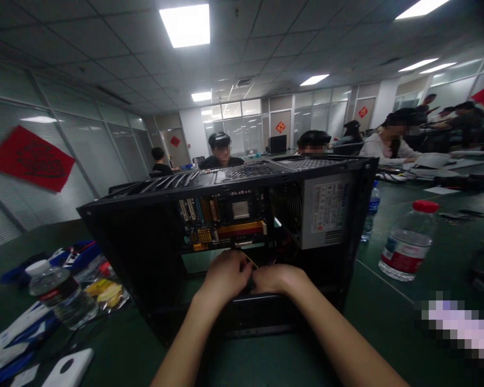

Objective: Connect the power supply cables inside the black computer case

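Observation:
A black computer case (145, 317) stands on the green table in front of me, its near side off. Inside are a motherboard (241, 210) and, at the upper right, a silver power supply (326, 212). My left hand (228, 273) and my right hand (276, 278) are close together in the lower part of the case, below the motherboard. Both hands have curled fingers, gripping a thin cable (250, 260) whose yellow wire shows between them. Its end and a dark piece at the fingertips are mostly hidden.
Bottles stand on both sides: a white-capped bottle (62, 295) at left, a red-capped bottle (409, 242) and a blue-labelled bottle (371, 212) at right. Small bags (107, 293) and blue-white gloves (14, 338) lie at left. Several people sit beyond the case.

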